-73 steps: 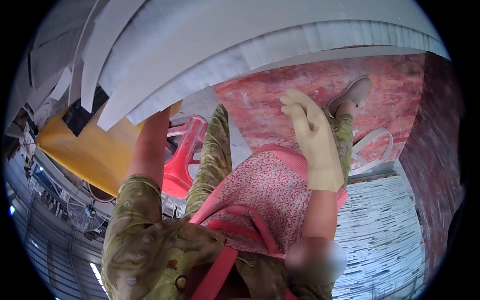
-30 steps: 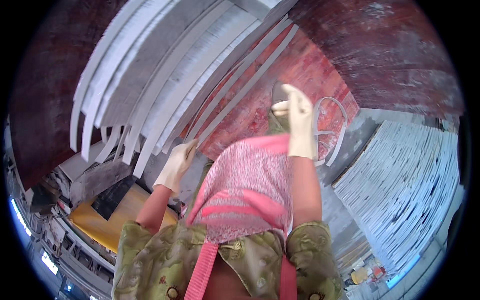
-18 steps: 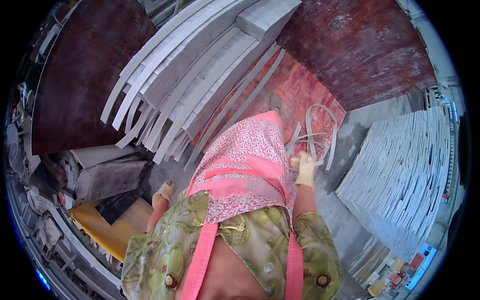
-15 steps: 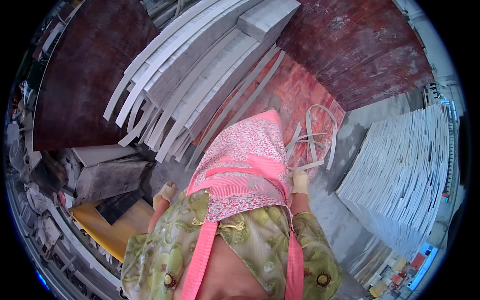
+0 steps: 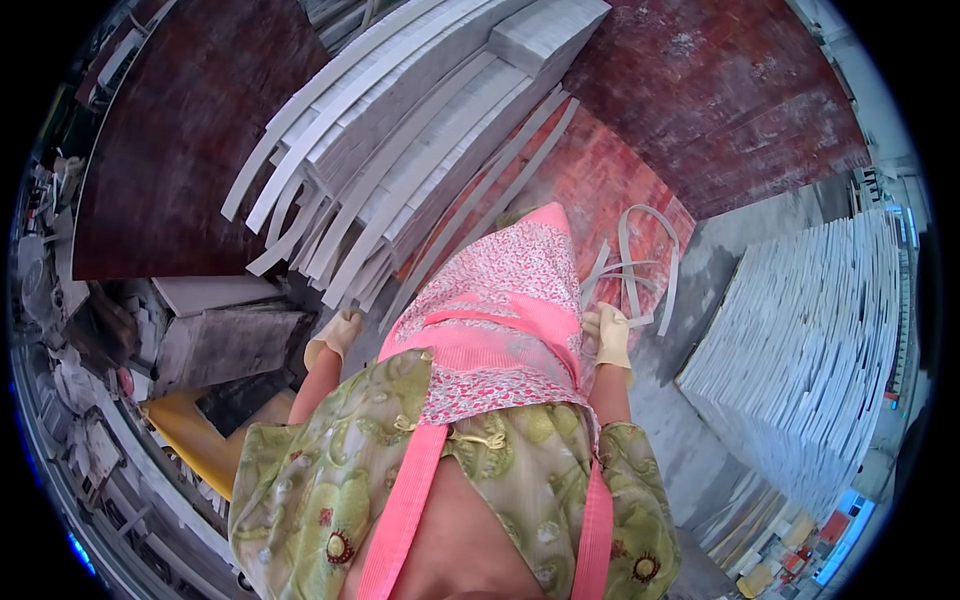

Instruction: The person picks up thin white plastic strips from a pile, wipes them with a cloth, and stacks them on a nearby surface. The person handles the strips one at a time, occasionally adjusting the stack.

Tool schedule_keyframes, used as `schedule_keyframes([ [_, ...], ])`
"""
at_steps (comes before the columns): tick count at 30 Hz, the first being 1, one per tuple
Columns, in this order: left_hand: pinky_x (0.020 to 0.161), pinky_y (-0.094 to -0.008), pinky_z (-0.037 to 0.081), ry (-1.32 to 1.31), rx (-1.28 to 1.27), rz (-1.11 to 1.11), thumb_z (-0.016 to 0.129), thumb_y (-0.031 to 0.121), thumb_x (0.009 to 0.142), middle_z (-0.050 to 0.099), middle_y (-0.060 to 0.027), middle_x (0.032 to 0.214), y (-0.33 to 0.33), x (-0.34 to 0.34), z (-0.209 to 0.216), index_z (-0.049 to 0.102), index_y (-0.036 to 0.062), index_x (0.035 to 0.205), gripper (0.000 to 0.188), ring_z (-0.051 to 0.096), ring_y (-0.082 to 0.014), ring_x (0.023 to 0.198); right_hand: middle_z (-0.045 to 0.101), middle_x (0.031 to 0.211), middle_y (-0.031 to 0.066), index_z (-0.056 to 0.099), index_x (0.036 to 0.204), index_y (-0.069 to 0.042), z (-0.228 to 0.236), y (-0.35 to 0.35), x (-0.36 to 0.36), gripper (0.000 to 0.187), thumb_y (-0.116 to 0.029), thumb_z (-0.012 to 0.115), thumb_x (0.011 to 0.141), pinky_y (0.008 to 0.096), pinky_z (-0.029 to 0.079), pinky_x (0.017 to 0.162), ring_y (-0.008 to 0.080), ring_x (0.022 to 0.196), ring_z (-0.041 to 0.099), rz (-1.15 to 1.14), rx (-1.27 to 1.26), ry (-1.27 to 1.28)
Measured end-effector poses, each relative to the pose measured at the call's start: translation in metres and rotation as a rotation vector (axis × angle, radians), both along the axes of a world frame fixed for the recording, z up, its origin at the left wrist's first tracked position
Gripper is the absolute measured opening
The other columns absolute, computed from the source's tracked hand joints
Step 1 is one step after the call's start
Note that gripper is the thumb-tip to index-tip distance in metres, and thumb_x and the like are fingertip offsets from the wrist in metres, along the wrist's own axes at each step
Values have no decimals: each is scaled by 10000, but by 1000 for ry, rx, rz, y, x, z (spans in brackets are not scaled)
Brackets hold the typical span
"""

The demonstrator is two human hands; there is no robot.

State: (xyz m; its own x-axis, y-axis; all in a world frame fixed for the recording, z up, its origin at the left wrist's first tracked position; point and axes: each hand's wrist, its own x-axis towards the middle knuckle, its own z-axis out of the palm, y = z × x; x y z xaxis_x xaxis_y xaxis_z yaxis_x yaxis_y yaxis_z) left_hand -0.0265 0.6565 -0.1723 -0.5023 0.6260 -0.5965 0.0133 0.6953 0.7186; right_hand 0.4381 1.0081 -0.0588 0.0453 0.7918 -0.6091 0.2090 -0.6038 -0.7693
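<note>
My left hand (image 5: 343,330), in a pale cream glove, hangs at my left side with its fingers curled in. Near it are the lower ends of a stack of long grey-white strips (image 5: 400,180). My right hand (image 5: 608,334), gloved the same way, is held at my right side with its fingers bent inward. Nothing shows sticking out of either hand. Beyond the right hand, several loose thin strips (image 5: 674,285) lie looped on a red board (image 5: 625,180); one strip's end appears right beside the hand, and I cannot tell whether they touch.
A tall stack of thin white sheets (image 5: 800,350) stands at the right. Large dark red boards (image 5: 190,150) rise at the far left and far right. Worn grey blocks (image 5: 230,345) and a yellow panel (image 5: 190,430) are at the left. My pink apron (image 5: 500,290) hides the middle.
My right hand has moved forward, up toward the loose strips' ends. My left hand has come slightly forward as well. The whole view has shifted a little; the strips look unmoved.
</note>
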Motion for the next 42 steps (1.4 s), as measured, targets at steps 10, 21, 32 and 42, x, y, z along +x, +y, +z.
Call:
schedule_keyframes([
  [10,576,-326,462,-45,39,-5,552,229,940,631,-30,706,-9,16,-12,692,7,976,264,580,-144,630,756,916,207,601,1260,40,-18,-20,31,375,-242,563,1016,354,610,683,275,730,740,-1,-75,10],
  [21,737,-332,505,21,-74,-257,513,290,957,668,-55,862,1,-6,-13,671,-4,1126,374,623,-160,799,510,655,-28,669,1166,-25,-11,-52,27,271,-230,602,1001,243,285,412,80,463,390,-113,-143,-12],
  [32,763,-385,533,66,-206,-145,526,301,942,731,-128,898,-25,26,26,700,21,1151,390,700,-227,843,739,850,123,679,1154,-37,2,-50,26,271,-245,600,999,291,549,579,205,676,709,101,-146,-96],
  [42,642,-398,482,-17,-175,62,518,277,924,649,-78,734,-72,93,22,673,23,938,298,607,-203,667,761,965,224,596,1334,13,21,20,9,420,-258,543,1017,353,625,668,258,745,750,386,-160,-241],
])
